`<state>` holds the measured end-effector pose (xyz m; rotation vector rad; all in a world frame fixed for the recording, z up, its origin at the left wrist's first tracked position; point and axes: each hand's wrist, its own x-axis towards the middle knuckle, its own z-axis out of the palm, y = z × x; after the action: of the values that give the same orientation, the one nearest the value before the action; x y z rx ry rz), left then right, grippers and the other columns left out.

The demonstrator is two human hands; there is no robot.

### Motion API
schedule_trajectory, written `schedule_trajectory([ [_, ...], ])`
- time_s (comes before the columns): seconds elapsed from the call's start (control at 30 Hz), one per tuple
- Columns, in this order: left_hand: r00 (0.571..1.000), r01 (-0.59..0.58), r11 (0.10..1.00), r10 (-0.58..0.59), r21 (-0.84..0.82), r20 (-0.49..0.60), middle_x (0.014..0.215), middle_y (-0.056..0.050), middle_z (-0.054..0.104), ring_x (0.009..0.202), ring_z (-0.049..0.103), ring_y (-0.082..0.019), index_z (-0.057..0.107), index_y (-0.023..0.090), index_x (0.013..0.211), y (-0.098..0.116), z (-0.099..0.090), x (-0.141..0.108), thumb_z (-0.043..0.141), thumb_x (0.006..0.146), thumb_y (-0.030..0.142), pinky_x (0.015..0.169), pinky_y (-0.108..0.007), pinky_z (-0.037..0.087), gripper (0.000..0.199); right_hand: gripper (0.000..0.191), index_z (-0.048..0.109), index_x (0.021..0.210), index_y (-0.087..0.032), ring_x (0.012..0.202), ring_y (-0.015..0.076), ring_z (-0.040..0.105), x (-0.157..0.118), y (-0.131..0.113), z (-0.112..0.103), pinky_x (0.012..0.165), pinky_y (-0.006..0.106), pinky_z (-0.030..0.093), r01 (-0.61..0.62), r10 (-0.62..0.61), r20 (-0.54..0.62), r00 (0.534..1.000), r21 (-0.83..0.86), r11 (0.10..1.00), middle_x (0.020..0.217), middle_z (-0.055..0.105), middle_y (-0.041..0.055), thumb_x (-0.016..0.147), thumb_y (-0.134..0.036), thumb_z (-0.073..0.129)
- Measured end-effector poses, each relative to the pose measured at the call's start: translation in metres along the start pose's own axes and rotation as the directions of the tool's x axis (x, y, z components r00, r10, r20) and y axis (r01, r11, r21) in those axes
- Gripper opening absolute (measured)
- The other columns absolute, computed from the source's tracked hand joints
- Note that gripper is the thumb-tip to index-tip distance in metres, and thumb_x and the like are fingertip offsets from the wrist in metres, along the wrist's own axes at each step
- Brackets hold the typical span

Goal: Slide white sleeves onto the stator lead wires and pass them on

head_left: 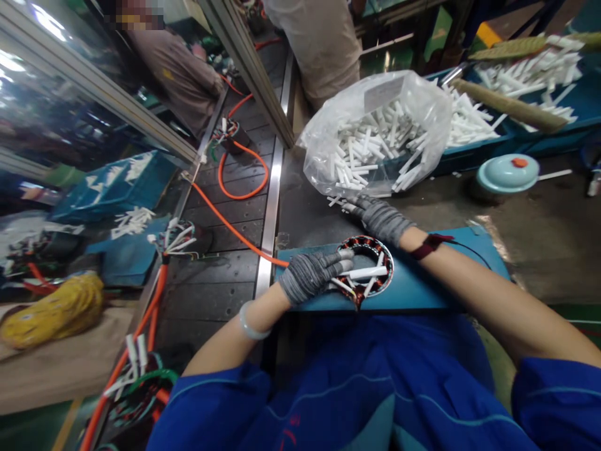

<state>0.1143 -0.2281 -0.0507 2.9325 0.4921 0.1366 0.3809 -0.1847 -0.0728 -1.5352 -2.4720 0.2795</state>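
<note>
A ring-shaped motor stator [389, 275] with copper windings lies on a blue board in front of me. White sleeving tubes [369, 273] lie across its opening. My left hand [312, 275], in a grey striped glove with pale fingertips, grips the stator's left side; its thumb is partly hidden. An orange cable [235, 232] runs from the left to this hand. My right hand [382, 219], gloved alike, reaches beyond the stator with its fingers stretched out. Its fingertips are at a few small white tubes [335, 201] on the bench, just before a clear bag.
The clear plastic bag [317, 147] full of white tubes stands behind my right hand, beside blue bins [504, 147]. A lidded turquoise pot [507, 172] is at right. On the left, a conveyor [239, 282] carries more stators and orange cables. Co-workers [319, 44] are across it.
</note>
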Motion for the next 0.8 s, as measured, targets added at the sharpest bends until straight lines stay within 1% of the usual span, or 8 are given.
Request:
schedule_trajectory([
  [0.13, 0.957, 0.259, 0.936, -0.282, 0.238, 0.069, 0.137, -0.019, 0.066, 0.093, 0.076, -0.029, 0.064, 0.021, 0.139, 0.039, 0.003, -0.002, 0.053, 0.102, 0.040, 0.075, -0.038, 0.060, 0.043, 0.056, 0.046, 0.153, -0.017, 0.135, 0.0281, 0.053, 0.029, 0.006, 0.017, 0.113, 0.048, 0.040, -0.126, 0.139, 0.076, 0.987, -0.155, 0.980, 0.149, 0.057, 0.0163, 0.100, -0.011, 0.029],
  [0.2, 0.880, 0.414, 0.873, -0.456, 0.258, 0.131, 0.132, -0.026, 0.067, 0.094, 0.075, -0.034, 0.064, 0.014, 0.139, 0.056, -0.001, 0.011, 0.056, 0.097, 0.055, 0.074, -0.041, 0.060, 0.059, 0.054, 0.049, 0.151, -0.013, 0.132, 0.0317, 0.054, 0.032, 0.011, 0.020, 0.111, 0.052, 0.039, -0.159, 0.173, 0.068, 0.983, -0.176, 0.971, 0.140, 0.062, 0.0198, 0.100, -0.013, 0.030],
  [0.33, 0.659, 0.692, 0.696, -0.717, 0.191, 0.225, 0.139, -0.025, 0.063, 0.110, 0.071, -0.039, 0.056, 0.012, 0.146, 0.070, -0.020, 0.048, 0.062, 0.086, 0.072, 0.086, -0.047, 0.060, 0.085, 0.047, 0.060, 0.139, -0.014, 0.128, 0.0364, 0.054, 0.023, 0.016, 0.021, 0.107, 0.054, 0.039, -0.191, 0.208, 0.063, 0.976, -0.210, 0.959, 0.131, 0.066, 0.0202, 0.103, -0.027, 0.034],
  [0.4, 0.609, 0.751, 0.649, -0.751, 0.119, 0.255, 0.139, -0.021, 0.064, 0.113, 0.070, -0.037, 0.052, 0.014, 0.148, 0.069, -0.030, 0.054, 0.064, 0.085, 0.071, 0.091, -0.047, 0.059, 0.086, 0.044, 0.066, 0.132, -0.015, 0.123, 0.0360, 0.056, 0.013, 0.015, 0.019, 0.103, 0.050, 0.041, -0.197, 0.217, 0.071, 0.974, -0.214, 0.957, 0.129, 0.066, 0.0201, 0.103, -0.034, 0.037],
  [0.5, 0.692, 0.712, 0.701, -0.691, -0.043, 0.207, 0.134, -0.018, 0.068, 0.114, 0.070, -0.034, 0.054, 0.014, 0.144, 0.064, -0.036, 0.037, 0.073, 0.080, 0.067, 0.095, -0.044, 0.059, 0.085, 0.042, 0.069, 0.125, -0.015, 0.116, 0.0339, 0.058, -0.008, 0.013, 0.019, 0.097, 0.046, 0.044, -0.184, 0.206, 0.089, 0.974, -0.213, 0.960, 0.124, 0.066, 0.0198, 0.102, -0.037, 0.041],
  [0.6, 0.816, 0.560, 0.803, -0.578, -0.203, -0.034, 0.126, -0.016, 0.072, 0.108, 0.073, -0.030, 0.054, 0.014, 0.141, 0.059, -0.031, 0.005, 0.079, 0.080, 0.055, 0.092, -0.041, 0.062, 0.077, 0.047, 0.063, 0.134, -0.014, 0.116, 0.0345, 0.057, -0.028, 0.011, 0.019, 0.097, 0.046, 0.044, -0.191, 0.212, 0.079, 0.974, -0.212, 0.958, 0.128, 0.063, 0.0211, 0.103, -0.040, 0.040],
  [0.7, 0.846, 0.365, 0.893, -0.436, -0.262, -0.308, 0.118, -0.011, 0.075, 0.104, 0.075, -0.023, 0.056, 0.018, 0.133, 0.055, -0.021, -0.018, 0.070, 0.092, 0.041, 0.089, -0.035, 0.064, 0.050, 0.050, 0.060, 0.138, -0.013, 0.115, 0.0350, 0.058, -0.041, 0.011, 0.019, 0.097, 0.048, 0.045, -0.234, 0.240, 0.014, 0.971, -0.173, 0.957, 0.127, 0.063, 0.0218, 0.103, -0.041, 0.039],
  [0.8, 0.841, 0.274, 0.942, -0.333, -0.194, -0.427, 0.113, -0.009, 0.077, 0.099, 0.077, -0.020, 0.062, 0.020, 0.124, 0.052, -0.012, -0.025, 0.062, 0.098, 0.036, 0.085, -0.030, 0.066, 0.031, 0.051, 0.059, 0.141, -0.013, 0.116, 0.0343, 0.058, -0.044, 0.012, 0.019, 0.100, 0.050, 0.046, -0.262, 0.254, -0.093, 0.963, -0.084, 0.961, 0.131, 0.063, 0.0216, 0.104, -0.041, 0.038],
])
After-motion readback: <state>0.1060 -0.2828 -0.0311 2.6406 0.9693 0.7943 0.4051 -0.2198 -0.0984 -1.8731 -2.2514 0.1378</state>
